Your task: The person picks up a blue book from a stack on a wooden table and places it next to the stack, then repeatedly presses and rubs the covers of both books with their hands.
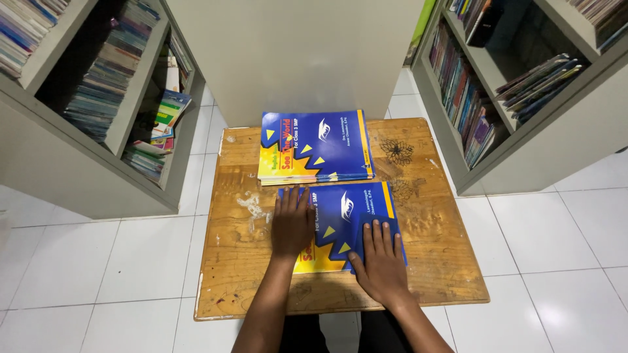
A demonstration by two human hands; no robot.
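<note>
A thin blue and yellow paperback book point(353, 209) lies flat on the near half of a small worn wooden table point(438, 229). My left hand point(292, 222) rests palm down on the book's left side, fingers spread. Flat on the book's lower right corner lies my right hand point(381, 261), with a dark blue cloth or cover edge under its fingers. Behind it, at the far edge of the table, sits a stack of several identical blue and yellow books point(316, 147).
A grey shelf unit full of books point(111, 98) stands at the left, and another grey bookshelf point(497, 91) at the right. A plain grey panel point(294, 52) rises just behind the table. White floor tiles point(98, 261) surround the table.
</note>
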